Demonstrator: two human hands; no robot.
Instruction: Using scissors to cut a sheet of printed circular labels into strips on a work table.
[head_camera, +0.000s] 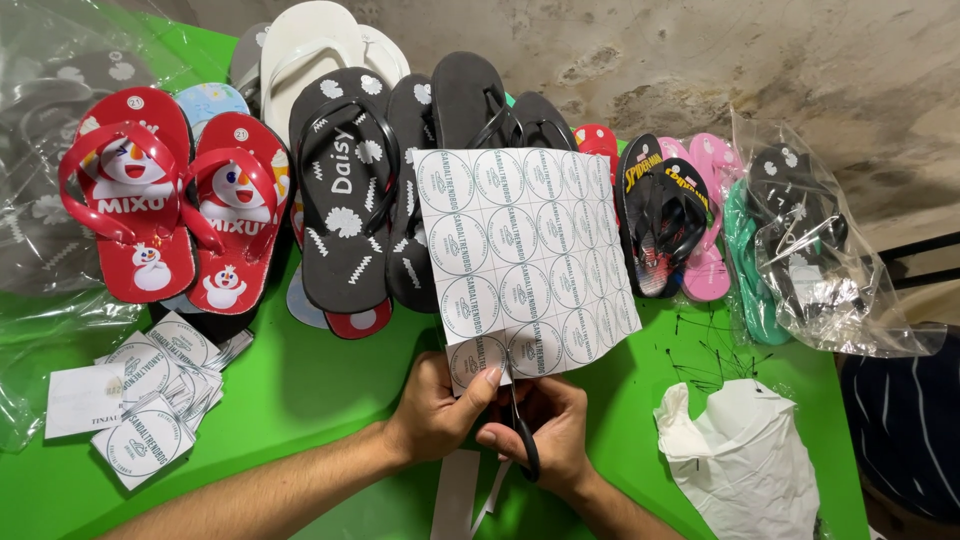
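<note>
At the lower centre of the frame, the left hand (435, 410) pinches the bottom edge of a thin, floppy sheet of round labels (525, 262), best gripped near the cut; the right hand (545, 432) closes around black scissors (522, 430). Flip-flops (345, 190) line the green table (320, 390) beyond.

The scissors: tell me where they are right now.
In the head view, the scissors are low at centre, gripped in the right hand, blades at the bottom edge of the printed label sheet that the left hand holds over the green table.
</note>
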